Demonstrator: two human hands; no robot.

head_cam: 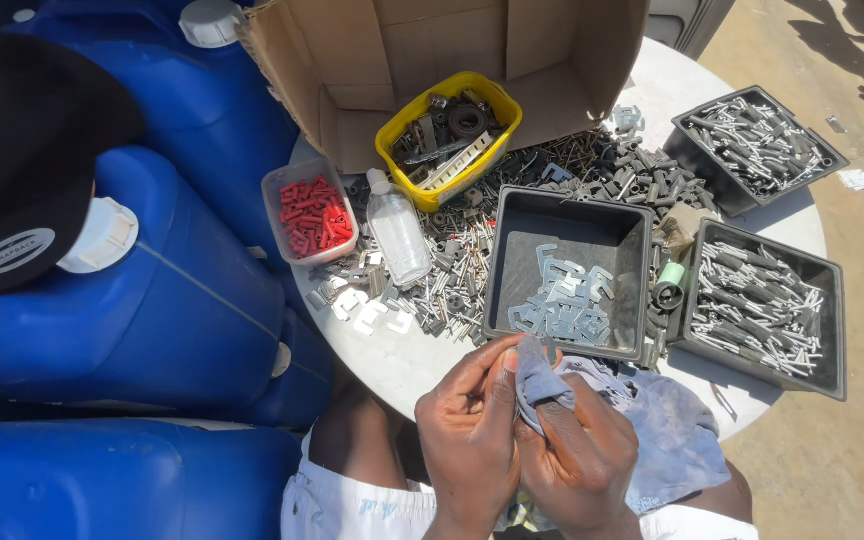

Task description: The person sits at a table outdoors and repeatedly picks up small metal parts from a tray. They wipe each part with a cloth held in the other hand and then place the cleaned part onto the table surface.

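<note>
My left hand and my right hand are together at the near edge of a round white table. Both pinch a grey-blue cloth that bunches between the fingers and drapes over my right thigh. Whether a small part sits inside the cloth is hidden. Just beyond the hands is a dark square tray holding several flat grey metal clips.
Two dark trays of metal pins sit at right. A yellow tub of parts, a clear tub of red plugs, a small plastic bottle, loose hardware and a cardboard box crowd the table. Blue jerrycans and a black cap stand at left.
</note>
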